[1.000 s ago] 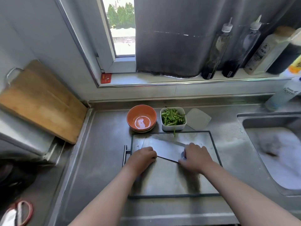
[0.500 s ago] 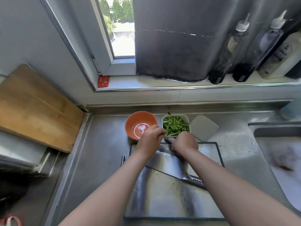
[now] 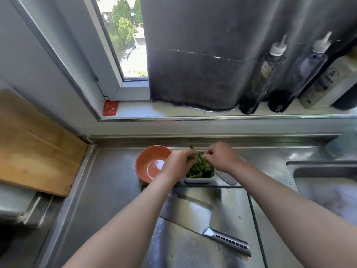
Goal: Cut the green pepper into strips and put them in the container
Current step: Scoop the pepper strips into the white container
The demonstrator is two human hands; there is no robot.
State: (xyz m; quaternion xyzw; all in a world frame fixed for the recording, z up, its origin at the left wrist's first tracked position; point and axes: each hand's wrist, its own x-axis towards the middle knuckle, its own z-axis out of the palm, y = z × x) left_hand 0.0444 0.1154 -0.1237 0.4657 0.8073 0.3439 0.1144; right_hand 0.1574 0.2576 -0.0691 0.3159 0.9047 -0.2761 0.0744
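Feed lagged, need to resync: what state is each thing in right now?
left hand, pinching pepper strips over the container
right hand, pinching pepper strips too
container, open, holds strips
lid, off, beside the container
orange bowl, upright, empty
cleaver, flat on the cutting board, unheld

both hands, left (image 3: 178,164) and right (image 3: 220,156), pinch green pepper strips (image 3: 201,167) over the white container (image 3: 200,178).

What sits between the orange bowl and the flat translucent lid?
Head view: the white rectangular container of green pepper strips, with the left hand and right hand pinching strips over it.
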